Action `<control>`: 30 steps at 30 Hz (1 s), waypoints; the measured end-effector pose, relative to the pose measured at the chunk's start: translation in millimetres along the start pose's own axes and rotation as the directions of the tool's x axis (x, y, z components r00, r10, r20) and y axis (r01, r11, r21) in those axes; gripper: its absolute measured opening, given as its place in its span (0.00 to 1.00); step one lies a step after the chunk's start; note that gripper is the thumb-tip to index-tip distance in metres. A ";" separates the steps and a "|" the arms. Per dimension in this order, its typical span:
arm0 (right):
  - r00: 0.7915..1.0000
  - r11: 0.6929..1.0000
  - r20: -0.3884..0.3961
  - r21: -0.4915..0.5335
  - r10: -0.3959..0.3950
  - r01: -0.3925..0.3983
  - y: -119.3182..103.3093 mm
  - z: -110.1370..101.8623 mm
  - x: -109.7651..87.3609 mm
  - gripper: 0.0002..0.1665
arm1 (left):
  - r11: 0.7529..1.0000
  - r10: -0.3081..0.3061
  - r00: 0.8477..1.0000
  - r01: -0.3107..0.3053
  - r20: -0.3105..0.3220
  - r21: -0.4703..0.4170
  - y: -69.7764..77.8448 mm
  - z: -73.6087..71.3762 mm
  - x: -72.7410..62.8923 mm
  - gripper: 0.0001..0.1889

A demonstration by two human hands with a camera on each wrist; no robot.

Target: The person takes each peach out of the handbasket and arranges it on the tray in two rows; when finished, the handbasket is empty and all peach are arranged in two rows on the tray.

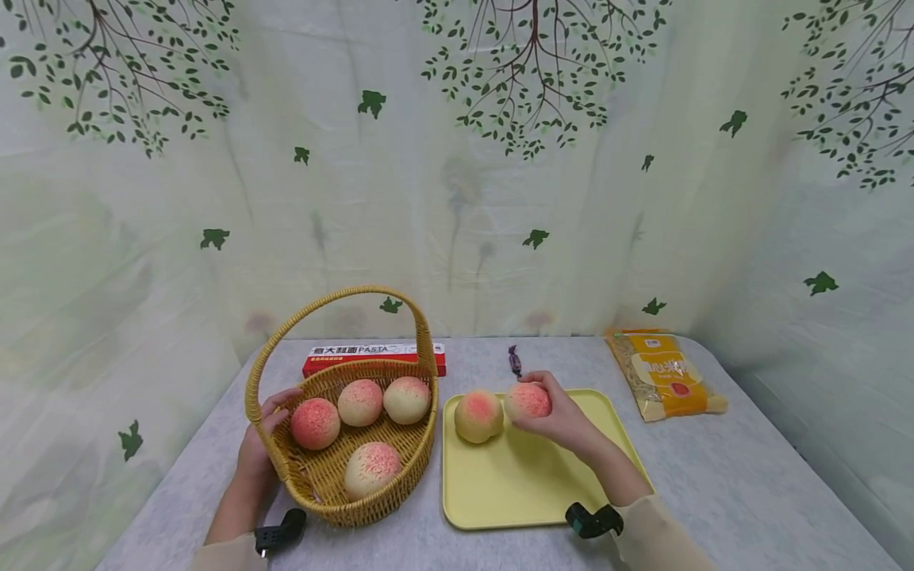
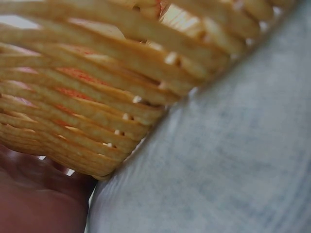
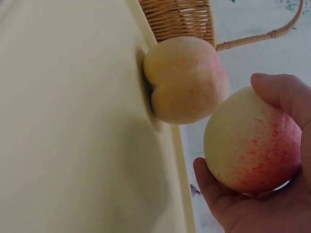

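A wicker basket (image 1: 321, 477) with a tall arched handle stands on the left of the table. Inside lie several pink-and-cream peaches, among them a redder peach (image 1: 315, 423) at the left. My left hand (image 1: 259, 454) grips the basket's left side, fingers over the rim; the left wrist view has the palm against the weave. In my right hand (image 1: 560, 418) a peach (image 3: 252, 145) is held between thumb and fingers, raised above a yellow tray (image 1: 514, 500). Another peach (image 3: 187, 80) rests on the tray's far left part, close beside the held one.
Behind the basket lies a red and white pasta box (image 1: 377, 355). A small purple wrapped candy (image 1: 515, 362) sits beyond the tray. At the back right is an orange-and-clear bag of grain (image 1: 664, 377). A leaf-printed curtain (image 1: 464, 198) hangs behind the table.
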State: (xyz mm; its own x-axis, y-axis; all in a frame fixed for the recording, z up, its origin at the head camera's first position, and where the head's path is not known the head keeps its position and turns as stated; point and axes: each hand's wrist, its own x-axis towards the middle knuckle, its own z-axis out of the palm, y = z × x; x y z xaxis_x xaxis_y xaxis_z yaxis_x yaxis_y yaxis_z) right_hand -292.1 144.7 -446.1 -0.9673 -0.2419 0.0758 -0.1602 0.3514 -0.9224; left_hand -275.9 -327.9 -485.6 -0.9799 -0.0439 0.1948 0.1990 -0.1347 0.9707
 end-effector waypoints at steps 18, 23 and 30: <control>0.994 0.987 -0.076 -0.134 0.083 -0.093 17.4 -5.4 5.4 0.36 | 0.999 -0.047 0.998 0.048 -0.032 0.025 1.8 0.0 -0.6 0.23; 0.993 0.979 -0.085 -0.180 0.080 -0.094 21.6 -7.2 6.8 0.37 | 0.997 -0.067 0.997 0.068 -0.039 0.031 4.3 1.0 -0.6 0.22; 0.992 0.974 -0.091 -0.200 0.087 -0.104 27.0 -10.0 8.0 0.36 | 0.996 -0.072 0.996 0.074 -0.043 0.040 4.6 2.1 -0.9 0.23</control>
State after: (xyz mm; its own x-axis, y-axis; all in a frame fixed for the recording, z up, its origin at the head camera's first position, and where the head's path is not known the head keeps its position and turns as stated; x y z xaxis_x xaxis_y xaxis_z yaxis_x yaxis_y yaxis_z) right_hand -306.1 161.3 -466.6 -0.9915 -0.1267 0.0295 -0.0948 0.5483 -0.8309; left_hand -274.1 -326.4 -481.0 -0.9900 -0.0766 0.1182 0.1254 -0.0982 0.9872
